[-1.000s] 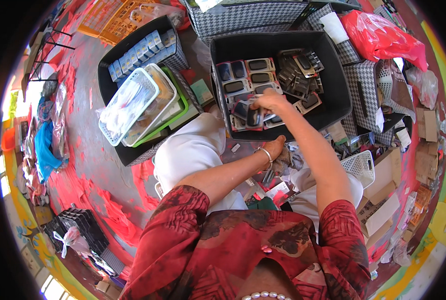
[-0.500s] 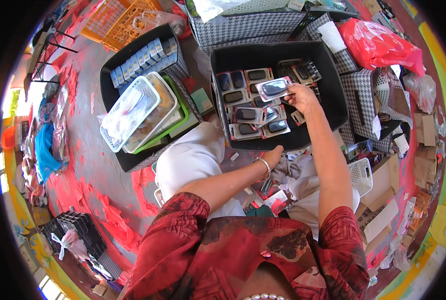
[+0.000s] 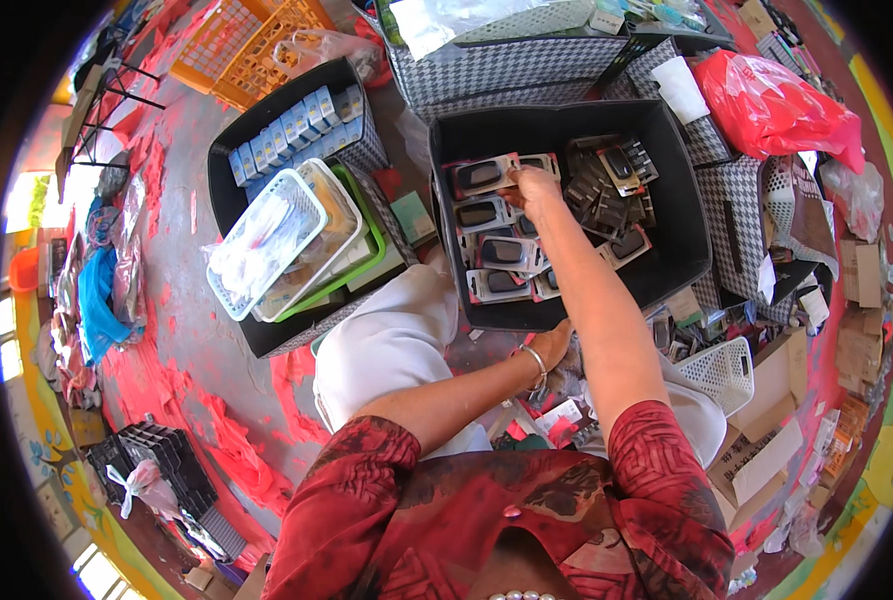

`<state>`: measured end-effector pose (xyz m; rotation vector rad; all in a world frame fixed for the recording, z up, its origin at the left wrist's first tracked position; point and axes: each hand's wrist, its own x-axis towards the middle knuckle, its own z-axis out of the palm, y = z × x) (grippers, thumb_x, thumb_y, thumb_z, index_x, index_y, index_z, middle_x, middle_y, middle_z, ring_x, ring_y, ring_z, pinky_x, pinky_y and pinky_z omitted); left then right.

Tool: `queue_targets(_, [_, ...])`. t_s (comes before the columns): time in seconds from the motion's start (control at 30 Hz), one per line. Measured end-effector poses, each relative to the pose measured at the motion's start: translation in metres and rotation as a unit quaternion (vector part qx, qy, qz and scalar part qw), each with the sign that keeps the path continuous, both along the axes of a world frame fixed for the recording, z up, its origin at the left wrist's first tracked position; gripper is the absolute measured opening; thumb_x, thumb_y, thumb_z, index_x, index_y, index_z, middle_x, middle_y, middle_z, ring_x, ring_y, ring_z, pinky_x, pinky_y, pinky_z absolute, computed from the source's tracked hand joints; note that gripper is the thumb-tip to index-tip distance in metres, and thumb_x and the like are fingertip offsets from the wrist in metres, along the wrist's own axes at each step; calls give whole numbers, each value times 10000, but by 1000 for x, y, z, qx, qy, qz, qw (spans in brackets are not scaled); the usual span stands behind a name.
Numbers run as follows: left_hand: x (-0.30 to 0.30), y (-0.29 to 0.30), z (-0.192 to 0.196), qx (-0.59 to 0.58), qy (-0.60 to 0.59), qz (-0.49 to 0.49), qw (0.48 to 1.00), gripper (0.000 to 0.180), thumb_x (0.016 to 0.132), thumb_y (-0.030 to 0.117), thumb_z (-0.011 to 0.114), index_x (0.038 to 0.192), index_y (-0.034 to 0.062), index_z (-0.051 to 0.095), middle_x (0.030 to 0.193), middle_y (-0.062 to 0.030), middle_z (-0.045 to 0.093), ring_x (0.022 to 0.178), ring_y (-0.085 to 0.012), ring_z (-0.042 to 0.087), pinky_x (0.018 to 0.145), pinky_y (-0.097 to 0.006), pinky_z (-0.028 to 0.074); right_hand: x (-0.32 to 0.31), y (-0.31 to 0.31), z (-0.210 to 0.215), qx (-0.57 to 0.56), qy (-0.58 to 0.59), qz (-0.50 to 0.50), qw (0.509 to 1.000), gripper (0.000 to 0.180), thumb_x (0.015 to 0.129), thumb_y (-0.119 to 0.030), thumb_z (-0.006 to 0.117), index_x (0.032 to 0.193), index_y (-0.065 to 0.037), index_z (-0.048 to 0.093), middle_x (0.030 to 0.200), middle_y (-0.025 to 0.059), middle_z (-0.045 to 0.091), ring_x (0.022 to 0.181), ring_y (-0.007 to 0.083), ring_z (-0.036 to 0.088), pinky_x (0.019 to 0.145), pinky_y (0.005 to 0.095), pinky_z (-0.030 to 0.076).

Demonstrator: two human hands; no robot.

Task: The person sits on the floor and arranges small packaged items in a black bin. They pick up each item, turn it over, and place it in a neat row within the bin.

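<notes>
A black bin point(image 3: 688, 210) in front of my knees holds rows of carded packs with dark oval items, plus a loose heap of them point(image 3: 616, 185) at its right. My right hand point(image 3: 531, 190) reaches into the bin's far left part, fingers closed on the edge of a carded pack point(image 3: 486, 176) lying in the top row. My left hand point(image 3: 554, 345), with a bracelet at the wrist, rests low by the bin's near wall over small packs in my lap point(image 3: 566, 415). Its fingers are hidden under my right forearm.
A second black bin point(image 3: 228, 190) at the left holds blue boxes point(image 3: 291, 130), a white basket point(image 3: 261, 240) and clear trays. Orange baskets point(image 3: 251, 45) stand behind it. Checkered bins point(image 3: 506, 70), a red bag point(image 3: 771, 95), a white basket point(image 3: 721, 370) and cardboard boxes point(image 3: 766, 450) crowd the right.
My right hand lifted a carded pack from the bin's middle and carried it to the far left row. My left hand stayed in my lap.
</notes>
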<state>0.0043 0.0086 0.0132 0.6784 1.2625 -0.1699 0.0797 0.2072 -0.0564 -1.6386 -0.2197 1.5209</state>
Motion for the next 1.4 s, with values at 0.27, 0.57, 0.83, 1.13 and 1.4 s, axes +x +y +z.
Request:
queue_targets(0.27, [2, 0, 1, 9, -24, -21, 999, 609, 800, 554, 353, 1006, 22, 564, 821, -138, 576, 693, -195, 557, 564, -324, 445, -4, 22, -36, -59, -61, 69, 994, 120, 765, -100, 555, 850, -16, 563, 766, 156, 607, 661, 269, 616, 504, 337, 502])
queue_targets(0.57, [-3, -4, 0, 44, -58, -17, 997, 611, 799, 552, 351, 1009, 21, 568, 850, -167, 578, 748, -213, 571, 641, -327, 442, 14, 35, -36, -47, -356, 385, 850, 389, 778, -393, 532, 815, -22, 644, 807, 147, 640, 805, 260, 621, 749, 359, 469])
queue_targets(0.83, [1, -1, 0, -2, 42, 1, 999, 706, 744, 539, 422, 1084, -73, 511, 1097, -190, 530, 981, -265, 519, 835, -328, 372, 53, -46, 49, -88, -353, 559, 745, 580, 630, -546, 646, 746, 21, 607, 666, 137, 603, 558, 233, 607, 521, 318, 481])
queue_targets(1.13, [1, 1, 9, 25, 28, 6, 999, 644, 771, 521, 369, 1042, -34, 550, 1084, -230, 538, 955, -266, 544, 804, -329, 384, 18, -80, 54, -56, -494, 533, 685, 454, 588, -332, 734, 936, -59, 632, 1065, 153, 569, 966, 264, 562, 802, 341, 460])
queue_targets(1.4, [2, 2, 5, 41, 32, 1, 999, 636, 753, 522, 389, 994, -41, 560, 1070, -230, 543, 953, -277, 541, 812, -332, 387, 24, -83, 35, 77, -492, 520, 694, 292, 587, -151, 726, 837, -38, 623, 875, 135, 613, 825, 296, 583, 739, 358, 454])
